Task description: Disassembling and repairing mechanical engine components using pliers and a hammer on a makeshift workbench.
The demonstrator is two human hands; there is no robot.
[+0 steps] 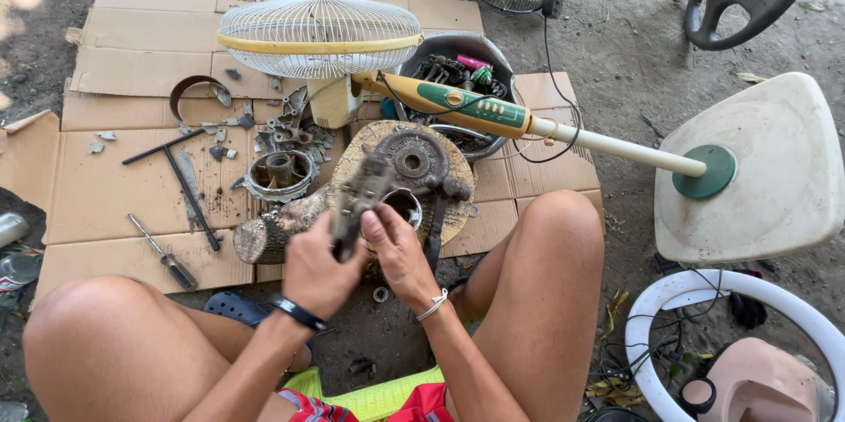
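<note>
Seated on the ground, a person's left hand (315, 274) wraps closed fingers around the lower end of a long, grimy grey metal part (356, 200). It slants up and slightly right, away from the body. The right hand (398, 250) pinches its side with curled fingers. Just beyond lies a round wooden log slice (458, 177), then a cream fan cage (319, 35).

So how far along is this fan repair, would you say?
Well into it, I'd guess. Done: the fan lies on the cardboard, a round motor part and small pieces set out. In hand: both hands, left hand and right hand, grip a grimy metal part over the log. Left: everything loose remains unassembled.
</note>
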